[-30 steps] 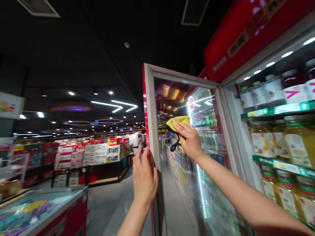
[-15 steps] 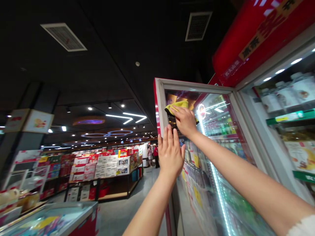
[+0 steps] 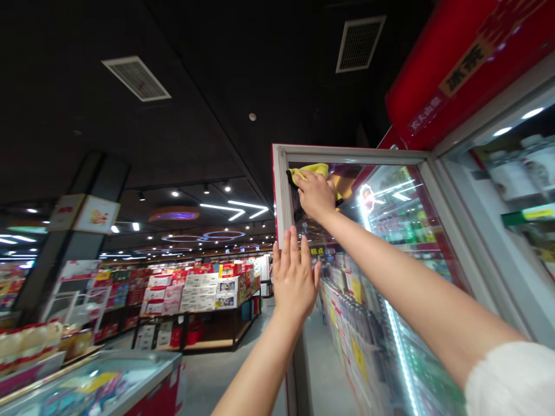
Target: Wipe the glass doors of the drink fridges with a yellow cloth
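Observation:
A glass refrigerator door [image 3: 284,190] stands swung out, with a pale frame and a red outer edge. My right hand [image 3: 317,196] presses a yellow cloth [image 3: 319,169] with dark edging against the upper corner of the glass, near the frame. Below it, my left hand [image 3: 295,277] lies flat on the door's frame edge, its fingers stretched upward and holding nothing. Part of the cloth is hidden under my right hand. Lit shelves and bottles reflect in the glass.
The red-topped refrigerator [image 3: 433,110] with bottles on its shelves is at the right. A chest freezer [image 3: 160,364] stands at lower left, beside several large jugs [image 3: 30,346]. Boxed goods [image 3: 202,292] are stacked on a display beyond the aisle. A dark pillar [image 3: 93,179] rises at the left.
My right hand and the cloth have shifted up and slightly left on the glass, toward the door's top corner. My left hand stays on the frame. The view has turned a little left.

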A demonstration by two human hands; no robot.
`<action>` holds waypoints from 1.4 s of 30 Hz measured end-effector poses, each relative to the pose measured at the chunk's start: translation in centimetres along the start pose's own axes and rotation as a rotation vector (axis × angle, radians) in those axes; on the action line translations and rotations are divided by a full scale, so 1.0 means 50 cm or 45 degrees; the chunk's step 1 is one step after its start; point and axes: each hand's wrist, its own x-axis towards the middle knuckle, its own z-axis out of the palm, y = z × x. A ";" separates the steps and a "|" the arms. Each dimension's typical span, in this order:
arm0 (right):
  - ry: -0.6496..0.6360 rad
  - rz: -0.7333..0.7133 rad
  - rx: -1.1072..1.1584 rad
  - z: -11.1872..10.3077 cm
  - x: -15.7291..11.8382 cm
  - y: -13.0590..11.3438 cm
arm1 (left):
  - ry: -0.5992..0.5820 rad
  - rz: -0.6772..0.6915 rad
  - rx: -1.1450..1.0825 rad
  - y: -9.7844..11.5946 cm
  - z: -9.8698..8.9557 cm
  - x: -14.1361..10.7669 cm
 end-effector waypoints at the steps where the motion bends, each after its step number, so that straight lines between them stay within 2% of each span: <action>1: -0.009 -0.030 -0.010 0.004 -0.011 0.000 | -0.011 -0.015 0.006 0.004 0.000 0.003; 4: -0.036 -0.072 -0.017 0.015 -0.007 0.004 | -0.031 -0.019 0.010 0.021 0.000 0.023; 9: -0.042 -0.059 0.003 0.019 0.059 0.014 | -0.076 0.022 0.012 0.036 0.018 0.052; 15: -0.001 0.122 -0.162 0.014 0.055 0.005 | -0.071 0.039 0.026 0.021 0.034 0.049; 21: -0.001 -0.053 -0.052 0.007 0.092 0.007 | -0.053 0.086 0.040 0.026 0.025 0.087; 26: 0.134 0.124 -0.060 0.025 0.064 -0.009 | -0.040 0.164 0.045 0.016 0.031 0.083; 28: 0.117 0.068 0.000 0.031 0.057 -0.008 | -0.021 0.186 0.038 0.010 0.038 0.076; 30: 0.075 -0.038 0.040 0.030 0.063 0.012 | 0.005 0.194 0.028 0.005 0.048 0.072; 33: 0.015 -0.095 0.003 0.015 0.073 0.078 | 0.040 0.196 0.003 -0.003 0.065 0.073; 35: -0.005 -0.033 -0.046 0.003 0.063 0.129 | 0.044 0.197 -0.022 -0.008 0.077 0.075; 37: 0.007 0.150 -0.103 -0.002 0.037 0.167 | 0.032 0.186 -0.045 -0.010 0.087 0.076; 39: 0.003 0.303 -0.164 0.003 0.008 0.186 | 0.013 0.151 -0.053 -0.005 0.094 0.078; 40: -0.022 0.308 -0.185 0.008 -0.002 0.189 | 0.004 0.126 -0.052 0.001 0.097 0.079; 42: -0.107 0.153 -0.188 0.017 -0.010 0.191 | -0.014 0.104 -0.055 0.021 0.102 0.081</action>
